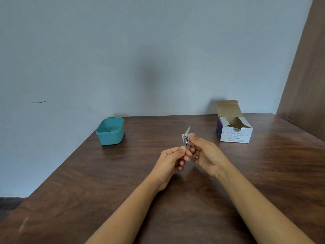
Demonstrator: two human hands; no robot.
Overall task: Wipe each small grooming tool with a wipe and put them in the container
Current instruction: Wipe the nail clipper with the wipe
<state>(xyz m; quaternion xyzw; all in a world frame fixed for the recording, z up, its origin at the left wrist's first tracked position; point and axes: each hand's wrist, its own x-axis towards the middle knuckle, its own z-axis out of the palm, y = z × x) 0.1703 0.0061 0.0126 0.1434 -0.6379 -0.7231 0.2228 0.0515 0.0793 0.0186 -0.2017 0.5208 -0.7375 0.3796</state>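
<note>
The left hand [171, 160] pinches the bottom end of a small shiny nail clipper [185, 142] between the thumb and the fingers. The clipper points up and away from the person. It is held in the air above the desk [123, 182], near the middle.

The right hand [205, 155] is just beside the left one. Its thumb and fingers pinch a small white wipe [187, 132] against the top end of the clipper. A corner of the wipe sticks up above the clipper. The other fingers of the right hand are curled in. Both bare arms reach in from the bottom of the view.

The desk is dark brown wood. At the back left, near the edge, sits a small blue-green container [110, 139] with no lid on. It is well apart from the hands. At the back right stands a white and purple box of alcohol swabs [235, 136] with its flap open. Behind the desk is a pale blue wall [123, 50].
</note>
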